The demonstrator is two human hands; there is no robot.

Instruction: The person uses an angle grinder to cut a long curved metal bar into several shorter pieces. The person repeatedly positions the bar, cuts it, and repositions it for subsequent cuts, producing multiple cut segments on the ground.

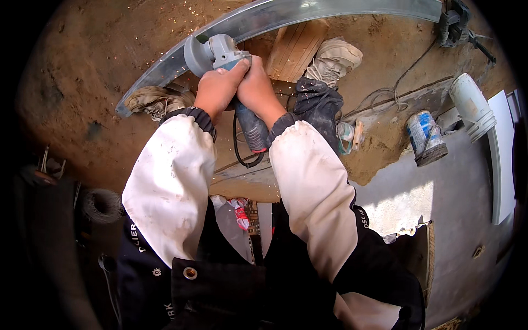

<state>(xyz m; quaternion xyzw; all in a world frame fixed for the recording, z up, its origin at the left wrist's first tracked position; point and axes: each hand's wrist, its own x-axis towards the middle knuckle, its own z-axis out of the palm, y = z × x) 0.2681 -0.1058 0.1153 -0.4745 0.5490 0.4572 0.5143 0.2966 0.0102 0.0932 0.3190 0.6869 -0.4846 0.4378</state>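
Both of my hands are wrapped round an angle grinder (250, 125) near the top of the view. My left hand (215, 91) grips it close to the grey head, and my right hand (258, 88) closes over the body from the other side. The grinder's disc and guard (198, 56) lie against a long metal strip (264, 16), which looks curved across the far side. Orange sparks scatter in the air around the tool. A black cord loops from the grinder's rear end. The exact contact of disc and metal is hidden.
A wooden board (294, 49) lies beneath the strip, between my shoes (335, 58). A clamp-like black tool (455, 25) stands at the strip's right end. To the right are a white bucket (472, 104), a paint can (426, 135) and a white panel (501, 159). A cable trails over the dirt.
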